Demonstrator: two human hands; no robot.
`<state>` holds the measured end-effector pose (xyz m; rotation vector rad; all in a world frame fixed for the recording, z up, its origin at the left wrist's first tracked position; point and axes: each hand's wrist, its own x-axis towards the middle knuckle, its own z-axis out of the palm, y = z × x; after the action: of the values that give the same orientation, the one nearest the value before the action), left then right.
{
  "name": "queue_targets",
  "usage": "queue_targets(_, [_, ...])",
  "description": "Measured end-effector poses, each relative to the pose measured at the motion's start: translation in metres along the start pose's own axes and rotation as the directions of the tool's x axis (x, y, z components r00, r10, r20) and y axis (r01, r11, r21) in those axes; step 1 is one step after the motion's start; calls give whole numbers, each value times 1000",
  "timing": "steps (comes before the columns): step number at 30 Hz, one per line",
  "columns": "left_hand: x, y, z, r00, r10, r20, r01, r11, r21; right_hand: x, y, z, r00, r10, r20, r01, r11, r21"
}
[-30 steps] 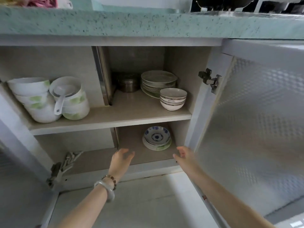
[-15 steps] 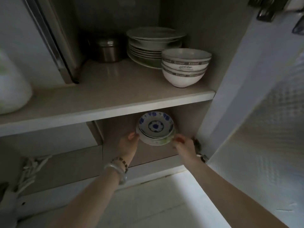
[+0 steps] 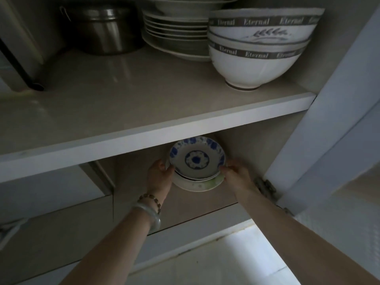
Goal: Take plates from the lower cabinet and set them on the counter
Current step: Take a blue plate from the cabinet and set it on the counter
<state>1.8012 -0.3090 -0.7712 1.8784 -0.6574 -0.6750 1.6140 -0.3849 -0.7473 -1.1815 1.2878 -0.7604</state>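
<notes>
Head view, dim light inside the cabinet.

Left grip (image 3: 159, 173): thumb and fingers curled round the left edge of the plate stack (image 3: 196, 161), thumb tip on the rim. Right grip (image 3: 236, 175): fingertips pinch the right edge of the same stack, opposite the left. I log both as closed on the stack.

The top plate is white with blue flowers round the border and a blue medallion at centre, its face tilted toward the camera. Thin rims show beneath it. At the bottom a wider pale plate with green marks (image 3: 197, 185) sticks out on the near side.

The stack is in the lower compartment, right section, just under the front edge of the shelf (image 3: 144, 128). I cannot tell whether it rests on the cabinet floor (image 3: 185, 204) or is clear of it.

Left wrist carries a beaded bracelet (image 3: 152, 199) and, nearer the elbow, a pale bangle (image 3: 150, 214).

On the shelf above, at the right front, are nested white bowls (image 3: 257, 58) with grey bands lettered "Eternal". Behind them to the left is a pile of pale plates (image 3: 176, 31), and left of that a steel tin (image 3: 107, 29).

A hinge (image 3: 265, 187) lies just beside the right wrist, and the open door (image 3: 329, 120) is at far right.
</notes>
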Motion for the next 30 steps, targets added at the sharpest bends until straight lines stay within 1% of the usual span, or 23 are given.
queue_targets(4, [17,-5,17,999,21,29,-22,1000,19,17,0,0,1000,17,13,-16,999,-46])
queue_targets(6, [22,-5,23,998,28,48,-31,997,66,25,-2,2,998,47,31,-44,996,-82])
queue_targets(8, [24,-5,26,998,37,49,-42,994,105,30,-1,4,996,71,53,-66,993,-100])
queue_targets(11, [23,-4,27,998,48,46,-52,993,109,34,1,9,994,70,88,-60,992,-113])
queue_targets(14, [21,-2,25,996,57,64,-63,993,97,33,3,12,994,72,87,-66,995,-70])
queue_targets(17, [18,0,18,989,139,52,-143,987,79,30,1,13,990,114,78,-112,993,-28])
queue_targets(19, [18,2,12,988,147,40,-148,988,37,28,-3,12,989,125,78,-124,992,-23])
queue_targets(21, [15,7,5,993,105,63,-103,994,-39,21,-8,13,989,119,93,-118,993,-14])
queue_targets(24, [4,17,-8,987,118,105,-106,987,-117,9,-12,14,992,98,77,-103,993,60])
queue_targets(27, [-18,21,-22,985,146,89,-135,984,-119,-7,-14,14,991,116,69,-125,979,162])
queue_targets(29, [-36,22,-31,984,129,124,-103,975,-195,-19,-13,13,990,124,61,-134,970,205])
queue_targets(30, [-48,22,-36,985,110,134,-76,969,-236,-27,-12,12,990,130,63,-140,970,199])
